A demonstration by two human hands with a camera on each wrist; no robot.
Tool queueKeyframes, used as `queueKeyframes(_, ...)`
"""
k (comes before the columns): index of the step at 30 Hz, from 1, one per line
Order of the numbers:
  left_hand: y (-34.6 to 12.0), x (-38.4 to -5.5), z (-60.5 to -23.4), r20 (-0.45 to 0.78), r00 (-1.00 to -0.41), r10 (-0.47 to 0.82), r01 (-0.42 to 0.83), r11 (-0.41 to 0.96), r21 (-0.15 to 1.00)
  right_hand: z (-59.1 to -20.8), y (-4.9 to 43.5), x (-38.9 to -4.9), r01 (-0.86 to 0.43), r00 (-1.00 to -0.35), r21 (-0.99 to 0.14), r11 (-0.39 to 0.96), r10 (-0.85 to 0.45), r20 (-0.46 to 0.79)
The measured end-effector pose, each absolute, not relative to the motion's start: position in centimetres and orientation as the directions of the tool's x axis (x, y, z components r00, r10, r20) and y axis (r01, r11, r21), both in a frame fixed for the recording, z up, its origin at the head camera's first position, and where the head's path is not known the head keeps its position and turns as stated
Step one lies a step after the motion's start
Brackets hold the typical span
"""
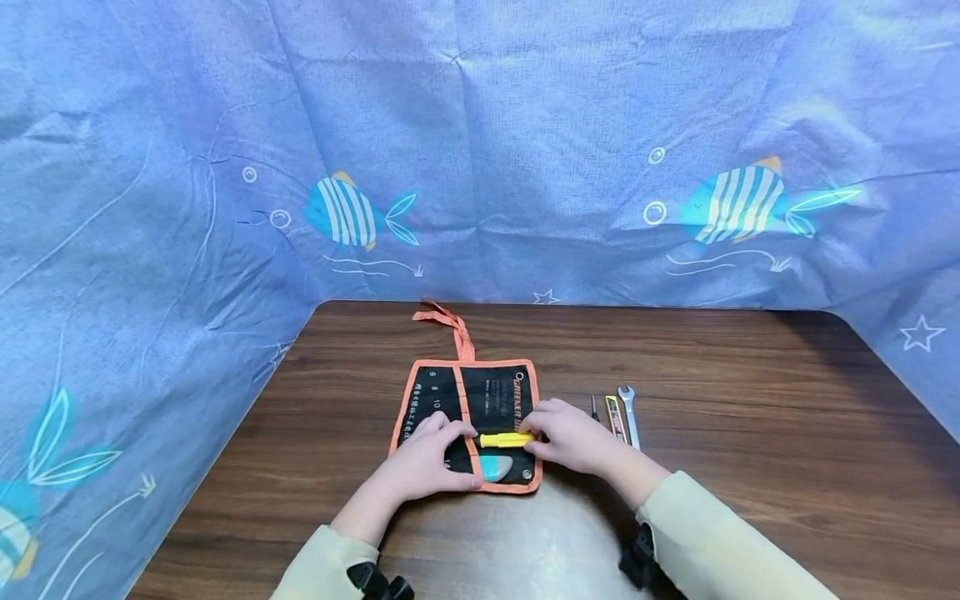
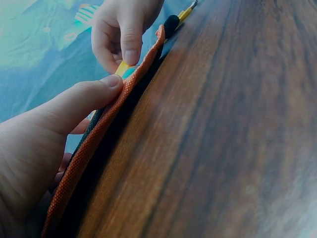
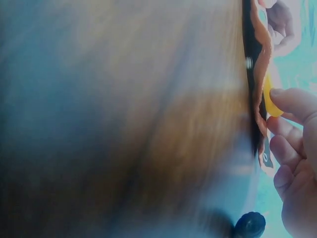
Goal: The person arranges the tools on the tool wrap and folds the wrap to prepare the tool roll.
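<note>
A black tool pouch (image 1: 498,387) with orange trim lies spread on the table, its orange ties pointing away. My left hand (image 1: 431,458) grips its orange pocket band (image 1: 461,392), thumb low on the band and index finger higher up. In the left wrist view, that thumb presses by the orange edge (image 2: 99,134). With thumb and fingers my right hand (image 1: 566,437) pinches the yellow handle of a screwdriver (image 1: 506,440), whose other end goes under the band. Just below it, a teal and grey handle (image 1: 495,468) sticks out of the pocket.
Right of the pouch lie a wrench (image 1: 628,412), a yellow and black slim packet (image 1: 615,418) and a thin dark rod (image 1: 595,408), partly behind my right hand. A blue fish-print cloth (image 1: 525,167) hangs behind the wooden table (image 1: 712,383).
</note>
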State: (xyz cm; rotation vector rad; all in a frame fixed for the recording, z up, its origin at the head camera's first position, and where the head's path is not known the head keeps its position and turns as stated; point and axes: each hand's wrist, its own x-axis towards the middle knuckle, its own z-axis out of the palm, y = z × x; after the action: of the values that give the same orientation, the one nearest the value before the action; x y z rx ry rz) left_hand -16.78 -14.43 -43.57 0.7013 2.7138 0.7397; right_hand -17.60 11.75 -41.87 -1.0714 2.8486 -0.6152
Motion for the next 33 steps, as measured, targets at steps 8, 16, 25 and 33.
queueKeyframes(8, -14.49, -16.79, -43.71, -0.089, -0.854, 0.513, 0.401, 0.756, 0.517, -42.15, 11.37, -17.71, -0.638, -0.755, -0.372, 0.675, -0.643, 0.127)
queueKeyframes(16, -14.54, -16.6, -43.66, -0.071, -0.857, 0.51, 0.409, 0.757, 0.51, -42.21, 11.1, -17.64, -0.624, -0.762, -0.386, 0.68, -0.64, 0.104)
queueKeyframes(25, -14.38, -16.64, -43.56, -0.069, -0.857, 0.511, 0.406, 0.751, 0.521, -41.98, 11.02, -17.34, -0.615, -0.764, -0.395, 0.683, -0.64, 0.082)
queueKeyframes(33, -14.36, -16.58, -43.7, -0.057, -0.86, 0.507, 0.41, 0.754, 0.514, -42.19, 10.89, -17.4, -0.65, -0.743, -0.379, 0.658, -0.655, 0.136)
